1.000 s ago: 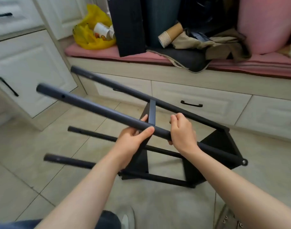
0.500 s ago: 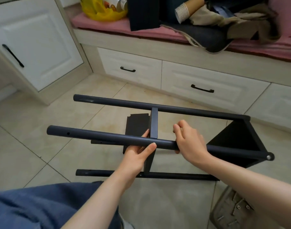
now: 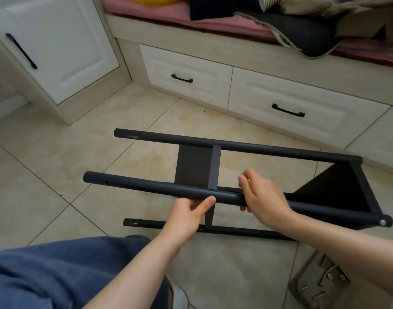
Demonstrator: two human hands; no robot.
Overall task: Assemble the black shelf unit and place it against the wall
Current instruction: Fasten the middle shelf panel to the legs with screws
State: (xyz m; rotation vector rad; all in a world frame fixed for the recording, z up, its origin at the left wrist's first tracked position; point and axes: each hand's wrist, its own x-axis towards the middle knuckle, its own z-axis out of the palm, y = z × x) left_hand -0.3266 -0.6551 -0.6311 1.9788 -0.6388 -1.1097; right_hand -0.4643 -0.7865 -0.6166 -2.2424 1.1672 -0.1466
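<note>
Four tubes (image 3: 146, 139): round, smooth, matte black metal, with small holes close to their left ends.
Shelf unit (image 3: 280, 150): lies on its side on the floor (image 3: 57, 163), close to the floor's far edge, where the drawers (image 3: 280, 97) begin.
Middle panel (image 3: 194, 169): flat, dull black, rectangular, with a grey strip along its right edge.
End panel (image 3: 333, 190): dark and flat; it looks like a triangle from this angle.
Near tube (image 3: 135, 185): the closest upper one, with a small silvery bolt head (image 3: 382, 223) at its right end.
Left hand (image 3: 186, 217): holds the near tube from below, the thumb laid flat against its front side.
Right hand (image 3: 264, 197): fingers curled together over the top of the near tube and clamped on it.
Floor tiles: glossy beige squares with thin dark joints.
Screw packet (image 3: 322, 282): grey, wrinkled, at the near right corner of the floor, with several metal screws inside.
Hidden: the left fingers go behind the tube; the fourth tube shows only as a short piece beside the right hand; the pink cushion (image 3: 213, 24) and the things on it are cut off by the top edge.
</note>
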